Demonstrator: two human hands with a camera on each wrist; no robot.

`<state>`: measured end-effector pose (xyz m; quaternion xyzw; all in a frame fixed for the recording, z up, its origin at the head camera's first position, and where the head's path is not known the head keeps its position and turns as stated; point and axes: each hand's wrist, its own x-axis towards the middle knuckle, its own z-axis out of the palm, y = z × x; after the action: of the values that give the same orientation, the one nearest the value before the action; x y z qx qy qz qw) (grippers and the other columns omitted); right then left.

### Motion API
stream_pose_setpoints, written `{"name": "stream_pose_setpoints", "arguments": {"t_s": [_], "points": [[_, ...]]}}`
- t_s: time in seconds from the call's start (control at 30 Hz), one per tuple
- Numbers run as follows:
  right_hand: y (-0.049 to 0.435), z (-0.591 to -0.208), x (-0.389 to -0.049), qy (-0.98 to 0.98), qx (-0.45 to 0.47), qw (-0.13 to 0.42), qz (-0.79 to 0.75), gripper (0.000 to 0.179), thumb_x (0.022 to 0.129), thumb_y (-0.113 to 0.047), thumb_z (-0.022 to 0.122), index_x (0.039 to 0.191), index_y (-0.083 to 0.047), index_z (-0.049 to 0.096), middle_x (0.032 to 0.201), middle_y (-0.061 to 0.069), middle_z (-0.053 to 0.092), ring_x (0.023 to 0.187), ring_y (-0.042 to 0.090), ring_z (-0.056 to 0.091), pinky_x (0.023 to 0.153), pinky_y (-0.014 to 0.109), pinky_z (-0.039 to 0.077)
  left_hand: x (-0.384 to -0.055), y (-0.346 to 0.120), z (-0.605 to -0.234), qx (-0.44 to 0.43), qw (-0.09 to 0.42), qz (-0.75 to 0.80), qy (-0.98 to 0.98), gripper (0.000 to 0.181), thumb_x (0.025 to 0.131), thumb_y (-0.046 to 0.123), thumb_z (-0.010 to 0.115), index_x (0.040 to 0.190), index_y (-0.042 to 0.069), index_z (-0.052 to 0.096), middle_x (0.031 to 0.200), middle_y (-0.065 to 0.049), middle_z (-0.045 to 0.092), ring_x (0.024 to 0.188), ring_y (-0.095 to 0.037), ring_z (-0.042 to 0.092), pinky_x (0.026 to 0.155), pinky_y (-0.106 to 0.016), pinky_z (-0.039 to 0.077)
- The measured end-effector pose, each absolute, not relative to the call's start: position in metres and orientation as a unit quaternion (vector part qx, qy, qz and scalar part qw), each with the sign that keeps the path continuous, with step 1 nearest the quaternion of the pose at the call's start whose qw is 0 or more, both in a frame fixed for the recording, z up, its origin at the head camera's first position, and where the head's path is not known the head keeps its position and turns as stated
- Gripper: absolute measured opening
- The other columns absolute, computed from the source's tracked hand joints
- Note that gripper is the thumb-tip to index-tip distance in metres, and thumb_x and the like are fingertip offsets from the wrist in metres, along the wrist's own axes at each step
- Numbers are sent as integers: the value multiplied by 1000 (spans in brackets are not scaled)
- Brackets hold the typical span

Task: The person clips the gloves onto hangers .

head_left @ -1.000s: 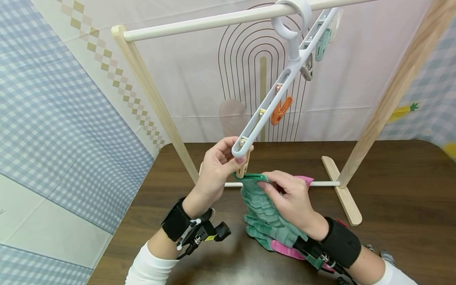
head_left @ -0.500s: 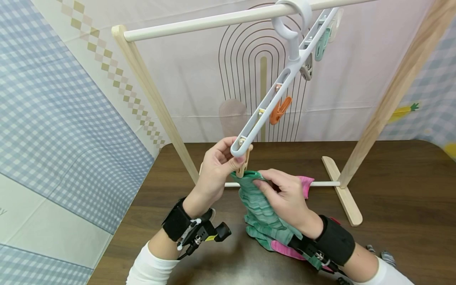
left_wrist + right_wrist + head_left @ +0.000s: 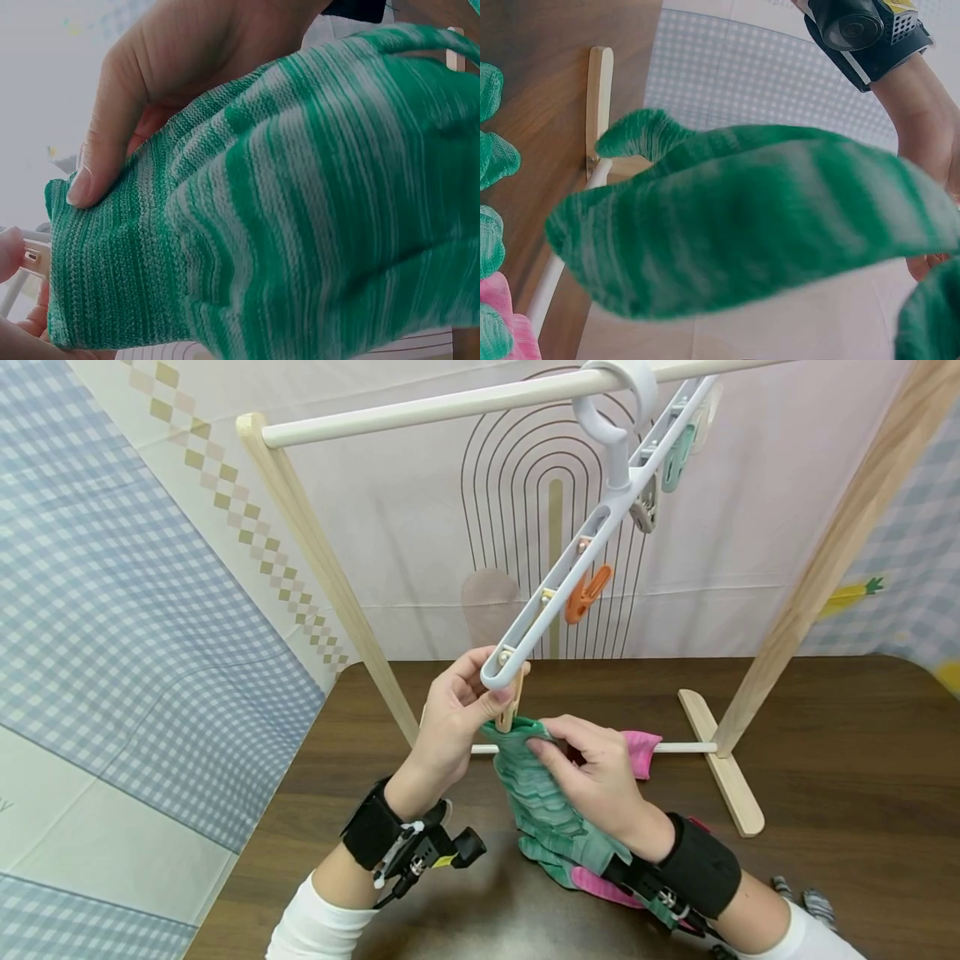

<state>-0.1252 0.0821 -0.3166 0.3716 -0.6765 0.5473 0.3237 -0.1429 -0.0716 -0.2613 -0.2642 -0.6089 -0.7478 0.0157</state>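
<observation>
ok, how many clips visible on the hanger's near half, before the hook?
2: a wooden clip at the near end, in the left hand; an orange clip between there and the hook. More may be hidden.

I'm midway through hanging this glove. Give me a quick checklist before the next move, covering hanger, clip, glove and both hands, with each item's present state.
1. Hanger hooked over the white rail: ok.
2. Left hand pinching the wooden clip at the hanger's near end: ok.
3. Right hand gripping the green glove near its cuff opening: ok.
4. Cuff raised to the clip's lower end: ok, they meet in the head view.
5. Clip closed firmly on the fabric: cannot tell; the bite is not clearly visible.
6. Glove free of hand support: not ok, the right hand has it.
</observation>
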Motion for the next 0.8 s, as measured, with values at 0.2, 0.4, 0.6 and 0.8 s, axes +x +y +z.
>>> {"name": "stream_pose_setpoints", "arguments": {"t_s": [0.2,0.4,0.6,0.8], "points": [[82,-317,-125,-684,373,317,540,4,79,-3,63,82,-2,63,66,2,54,51,3,37,42,15,28,-144,-73,-261,-277,17,-740,-612,77,68,46,68,114,-9,42,99,8,62,94,-6,54,77,-19,43],[83,-319,-125,-689,379,318,529,6,81,-8,62,82,-3,63,66,0,52,52,3,37,44,14,28,-144,-75,-261,-289,13,-742,-605,74,70,45,67,116,-7,42,100,6,62,97,-8,54,80,-20,44],[85,-323,-126,-689,387,323,522,9,82,-11,61,84,-2,63,67,1,53,52,3,36,44,15,28,-146,-76,-262,-294,7,-747,-596,60,71,44,66,111,5,46,99,7,62,98,-8,53,82,-20,42],[88,-325,-126,-694,383,320,518,9,81,-10,63,85,-2,63,69,2,55,53,3,37,44,16,30,-149,-77,-264,-295,0,-755,-586,50,73,42,66,107,12,47,101,6,62,101,-8,53,87,-21,40]]}}
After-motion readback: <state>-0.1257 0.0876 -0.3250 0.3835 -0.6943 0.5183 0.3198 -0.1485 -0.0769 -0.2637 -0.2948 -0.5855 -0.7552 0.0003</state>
